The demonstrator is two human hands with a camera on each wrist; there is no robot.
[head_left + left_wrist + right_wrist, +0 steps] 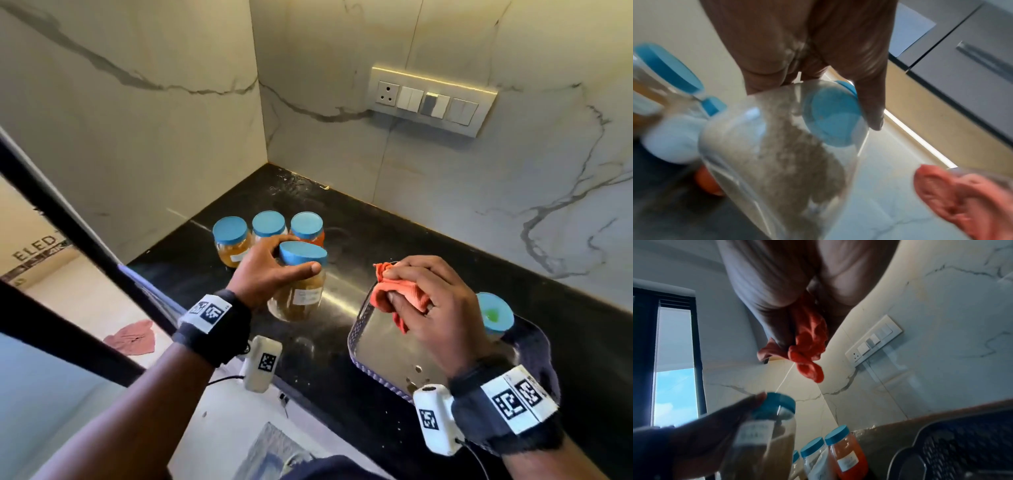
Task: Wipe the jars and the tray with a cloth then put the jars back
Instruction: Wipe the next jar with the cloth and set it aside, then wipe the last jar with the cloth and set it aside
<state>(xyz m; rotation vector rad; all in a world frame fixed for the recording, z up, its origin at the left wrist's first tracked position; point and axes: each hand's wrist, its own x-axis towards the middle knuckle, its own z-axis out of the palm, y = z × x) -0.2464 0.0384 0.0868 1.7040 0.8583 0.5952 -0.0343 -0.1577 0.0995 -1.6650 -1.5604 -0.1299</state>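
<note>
Now my left hand (270, 267) curls its fingers (303, 269) round the tilted jar (299, 291) just under its blue lid; my right hand (428, 305) bunches the cloth (397, 294) above the tray (383, 346).

You stand at a black stone counter (394, 219) set into a corner where two white marble walls (137, 113) meet, grey veins running across both. On the right-hand wall (513, 171) sits a switch panel (432, 99) with one socket and several rockers, a strip of warm light along its top edge. To your left a dark window frame (696, 353) holds a half-lowered blind (675, 337), with blue sky and cloud below it. Past the counter edge you see pale floor (78, 301) with a pink rag (132, 337) lying on it.
</note>
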